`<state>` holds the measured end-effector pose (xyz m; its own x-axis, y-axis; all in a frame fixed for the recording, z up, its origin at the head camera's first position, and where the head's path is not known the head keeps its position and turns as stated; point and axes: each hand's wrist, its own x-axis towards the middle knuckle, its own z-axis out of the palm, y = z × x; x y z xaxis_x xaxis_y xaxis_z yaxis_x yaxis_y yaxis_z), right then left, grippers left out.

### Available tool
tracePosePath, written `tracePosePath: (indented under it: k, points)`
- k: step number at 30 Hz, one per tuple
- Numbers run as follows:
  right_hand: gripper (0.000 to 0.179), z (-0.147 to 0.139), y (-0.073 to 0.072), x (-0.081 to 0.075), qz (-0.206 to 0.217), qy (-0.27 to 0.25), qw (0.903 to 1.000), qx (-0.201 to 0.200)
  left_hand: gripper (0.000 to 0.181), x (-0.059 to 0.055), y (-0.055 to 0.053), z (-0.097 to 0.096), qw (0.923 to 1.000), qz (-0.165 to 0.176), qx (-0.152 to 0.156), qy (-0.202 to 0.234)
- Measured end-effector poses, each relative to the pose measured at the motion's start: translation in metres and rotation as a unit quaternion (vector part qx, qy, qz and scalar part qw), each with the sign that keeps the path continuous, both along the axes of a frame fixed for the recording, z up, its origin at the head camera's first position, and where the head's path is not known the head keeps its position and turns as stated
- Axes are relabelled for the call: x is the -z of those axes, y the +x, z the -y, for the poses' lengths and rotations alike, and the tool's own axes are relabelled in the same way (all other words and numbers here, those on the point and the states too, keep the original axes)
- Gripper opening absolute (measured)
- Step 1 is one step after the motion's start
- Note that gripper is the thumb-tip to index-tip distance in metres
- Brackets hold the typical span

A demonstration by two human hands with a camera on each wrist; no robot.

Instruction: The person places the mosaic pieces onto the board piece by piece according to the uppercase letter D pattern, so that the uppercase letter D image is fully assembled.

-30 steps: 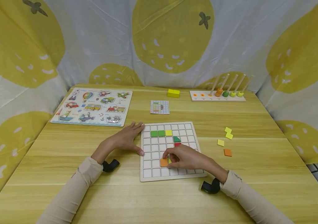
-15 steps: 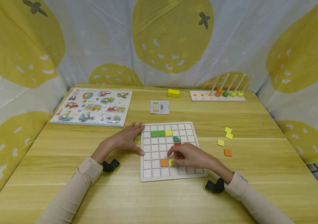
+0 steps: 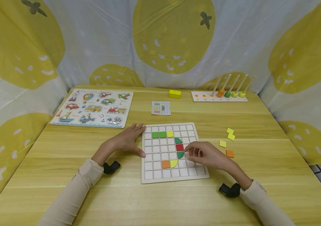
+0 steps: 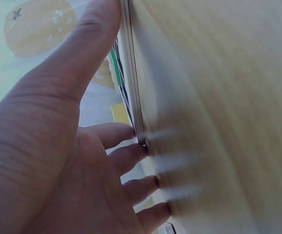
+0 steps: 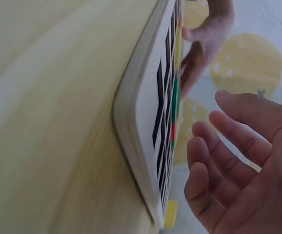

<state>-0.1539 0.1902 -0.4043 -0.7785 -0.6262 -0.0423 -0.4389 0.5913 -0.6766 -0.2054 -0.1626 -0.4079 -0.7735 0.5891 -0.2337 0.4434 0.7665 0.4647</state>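
Observation:
A white grid board [image 3: 153, 174] lies on the wooden table, with coloured tiles in some of its squares. My left hand [image 3: 126, 139] rests at its left edge, thumb and fingers spread and touching the rim. Over the right half of the board hovers my right hand [image 3: 206, 155], loosely curled with nothing in it, as the right wrist view also shows. Beside its fingertips sit a red tile [image 3: 179, 147] and a green rounded tile [image 3: 180, 154]. An orange tile [image 3: 165, 164] and a yellow quarter-round tile [image 3: 173, 163] lie side by side in a lower row.
Loose yellow tiles [image 3: 222, 143] and an orange tile [image 3: 230, 153] lie right of the board. Behind it are a pattern card [image 3: 161, 108] and a yellow block [image 3: 174, 94]. A vehicle puzzle [image 3: 92, 108] is at back left, a peg stacker [image 3: 219, 97] at back right.
My right hand has moved right and slightly up, away from the yellow quarter-round tile, uncovering it and the red and green tiles. The left hand has stayed at the board's edge.

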Motion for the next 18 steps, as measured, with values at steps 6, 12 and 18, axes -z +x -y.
tracePosePath:
  k: [6,12,18]
  points:
    - [0.022,-0.026,0.002,-0.002,-0.009,-0.016,0.9986,0.05,0.118,0.001,0.0,0.001,1.0,-0.005,0.004,0.001]
    - [0.022,-0.05,0.005,-0.001,-0.035,-0.028,0.995,0.089,0.118,0.001,-0.001,0.001,1.0,-0.006,0.005,0.001]
    - [0.026,-0.075,0.01,0.004,-0.065,-0.037,0.9901,0.119,0.118,0.001,0.0,0.001,0.9999,-0.01,0.006,0.002]
